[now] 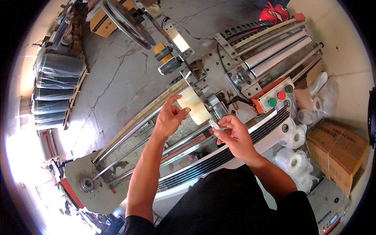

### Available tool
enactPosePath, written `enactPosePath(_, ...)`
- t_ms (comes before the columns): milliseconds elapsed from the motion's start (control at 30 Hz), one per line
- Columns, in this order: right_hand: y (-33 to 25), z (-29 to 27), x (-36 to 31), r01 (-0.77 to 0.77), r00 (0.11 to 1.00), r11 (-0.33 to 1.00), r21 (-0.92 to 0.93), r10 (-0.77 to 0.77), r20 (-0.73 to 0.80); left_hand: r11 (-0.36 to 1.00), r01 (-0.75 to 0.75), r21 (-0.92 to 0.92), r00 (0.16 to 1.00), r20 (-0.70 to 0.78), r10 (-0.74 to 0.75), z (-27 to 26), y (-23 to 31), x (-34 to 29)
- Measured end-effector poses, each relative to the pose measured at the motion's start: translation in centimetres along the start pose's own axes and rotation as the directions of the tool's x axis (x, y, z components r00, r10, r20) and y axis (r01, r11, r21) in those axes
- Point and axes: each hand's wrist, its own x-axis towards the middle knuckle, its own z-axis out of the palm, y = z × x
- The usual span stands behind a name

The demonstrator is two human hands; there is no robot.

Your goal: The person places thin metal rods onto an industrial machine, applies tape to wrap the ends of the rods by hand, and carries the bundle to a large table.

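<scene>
A pale cream roll (191, 102) with two rounded lobes sits across the machine (211, 66) in front of me. My left hand (170, 117) is at the roll's left side, index finger and thumb spread apart at its edge; the other fingers curl loosely. Just right of the roll, my right hand (234, 137) pinches a small white strip (214, 124) between thumb and fingers. What exactly the strip is made of does not show. Beneath my hands run the machine's long metal rods (135, 122).
A red control box (274, 96) with green and red buttons is to the right. Beyond it are plastic-wrapped rolls (293, 160) and a cardboard box (333, 150). A large wheel (127, 23) stands at the far side. Wrapped dark rolls (58, 74) line the left; red extinguishers (270, 15) stand far right.
</scene>
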Motion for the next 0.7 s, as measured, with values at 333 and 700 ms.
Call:
enactPosePath(333, 2.7, 2.8, 3.7, 0.016, 1.0, 0.984, -0.175, -0.015, 0.011, 0.986, -0.026, -0.164, 0.994, 0.102, 0.043, -1.4, 1.0, -0.7)
enactPosePath(700, 3.0, 3.8, 5.8, 0.043, 0.999, 0.957, -0.286, -0.046, -0.003, 0.988, 0.059, -0.146, 0.988, 0.151, -0.037, -1.5, 2.0, -1.6)
